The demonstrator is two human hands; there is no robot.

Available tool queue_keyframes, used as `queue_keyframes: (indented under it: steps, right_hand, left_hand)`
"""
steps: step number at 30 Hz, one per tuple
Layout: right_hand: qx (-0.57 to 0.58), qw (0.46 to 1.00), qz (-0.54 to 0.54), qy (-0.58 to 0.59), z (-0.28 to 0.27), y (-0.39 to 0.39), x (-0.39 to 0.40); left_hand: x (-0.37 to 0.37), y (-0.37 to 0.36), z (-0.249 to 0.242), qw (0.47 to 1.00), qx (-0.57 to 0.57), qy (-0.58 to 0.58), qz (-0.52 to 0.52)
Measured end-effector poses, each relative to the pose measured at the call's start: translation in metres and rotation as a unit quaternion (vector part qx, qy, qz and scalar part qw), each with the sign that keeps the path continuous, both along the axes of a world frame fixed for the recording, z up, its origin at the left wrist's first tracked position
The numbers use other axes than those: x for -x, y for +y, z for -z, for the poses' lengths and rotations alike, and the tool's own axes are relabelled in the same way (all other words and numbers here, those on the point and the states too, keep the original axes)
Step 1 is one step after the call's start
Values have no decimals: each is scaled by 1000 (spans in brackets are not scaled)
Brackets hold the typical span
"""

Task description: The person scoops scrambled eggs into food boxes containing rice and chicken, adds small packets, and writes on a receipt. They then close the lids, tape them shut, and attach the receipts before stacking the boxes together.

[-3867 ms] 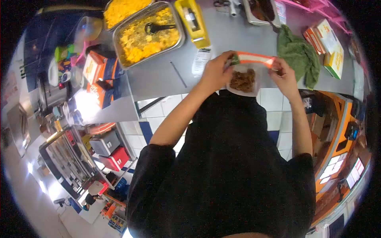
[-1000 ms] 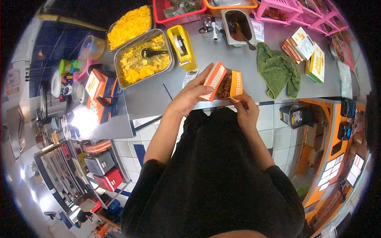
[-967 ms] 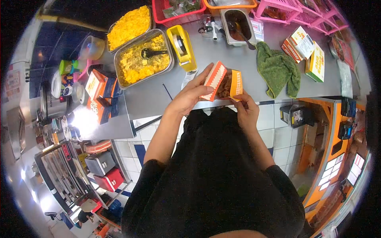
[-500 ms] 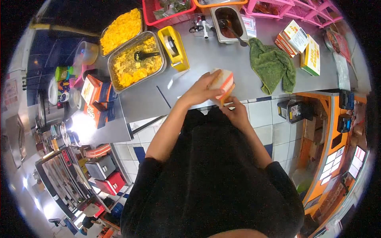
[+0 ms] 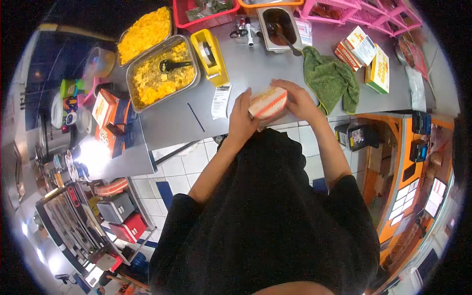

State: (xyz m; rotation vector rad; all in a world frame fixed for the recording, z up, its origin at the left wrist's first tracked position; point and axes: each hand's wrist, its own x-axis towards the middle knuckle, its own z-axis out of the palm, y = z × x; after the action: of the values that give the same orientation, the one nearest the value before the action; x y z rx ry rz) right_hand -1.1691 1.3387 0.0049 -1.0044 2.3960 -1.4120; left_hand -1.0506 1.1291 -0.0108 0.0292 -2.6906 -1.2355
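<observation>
Between my two hands is a small white and orange food box (image 5: 268,104), held above the counter's near edge. My left hand (image 5: 242,118) grips its left end, fingers along the side. Around the right end and top curl the fingers of my right hand (image 5: 300,101). Left of the hands a printed paper slip (image 5: 221,102) lies on the metal counter (image 5: 172,123). Behind the slip stands a yellow tape dispenser (image 5: 210,58). A crumpled green towel (image 5: 330,81) lies just right of my right hand.
A steel tray of yellow food (image 5: 132,93) with a black scoop stands at left, another tray (image 5: 145,37) behind it. At the back are a sauce pan with a ladle (image 5: 281,30), markers (image 5: 249,33) and a red basket (image 5: 209,23). Printed boxes (image 5: 377,69) stand at right.
The box has turned from upright to lying sideways. My right hand has moved from below it up to its right end. The paper slip now lies flat and fully visible.
</observation>
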Motion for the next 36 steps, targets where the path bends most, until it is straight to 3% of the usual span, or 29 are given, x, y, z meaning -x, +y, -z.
queue_keyframes:
  steps: [1, 2, 4, 5, 7, 8, 11, 15, 18, 20, 25, 27, 29, 31, 33, 34, 36]
  right_hand:
    - [-39, 999, -33, -3, -6, -4, 8]
    - [-41, 998, -43, 0, -13, -6, 11]
    - [-74, 990, 53, -106, -33, -13, 10]
    - [-77, 990, 47, -107, -30, -12, 11]
    - [-62, 997, 25, -43, -24, -9, 13]
    - [-64, 997, 23, -45, -21, -7, 13]
    - [-80, 995, -14, -62, -30, -5, 11]
    - [-91, 995, -41, 27, -35, 0, 8]
    - [-92, 992, -38, 74, -29, 4, -3]
    - [-83, 991, -31, 97, -19, 6, -1]
    - [-154, 940, -87, 290, 14, 27, -27]
    - [-194, 937, -113, 268, 21, 34, -38]
    - [-233, 934, -116, 245, 21, 31, -46]
    - [-247, 938, -128, 206, -2, 27, -50]
    - [-183, 974, -111, 70, -1, 26, -54]
    - [-183, 974, -111, 71, 1, 24, -55]
    - [-208, 961, -36, -180, 9, 17, -59]
  left_hand:
    - [7, -2, 3, 1000, -3, 5, -9]
    - [13, -4, 6, 994, -81, 37, -66]
    - [19, -10, -5, 962, -214, 89, -145]
    - [19, -17, -10, 961, -215, 89, -152]
    - [18, -35, -22, 993, -94, -22, -69]
    - [18, -39, -14, 994, -69, 14, -78]
    - [15, -51, -28, 993, -98, -60, -28]
    - [12, -57, -35, 990, -125, -68, 14]
    - [3, -56, -39, 993, -86, -67, 34]
    - [6, -58, -27, 998, -12, 26, 52]
    - [-18, -66, 5, 983, 97, 101, 121]
    - [-26, -70, 7, 955, 209, 116, 174]
    - [-33, -76, 8, 951, 224, 75, 197]
    - [-29, -74, -22, 934, 260, 65, 235]
    - [-17, -63, -46, 939, 237, 16, 247]
    - [-12, -54, -50, 942, 213, -33, 259]
    - [-10, -28, -36, 952, 199, -58, 223]
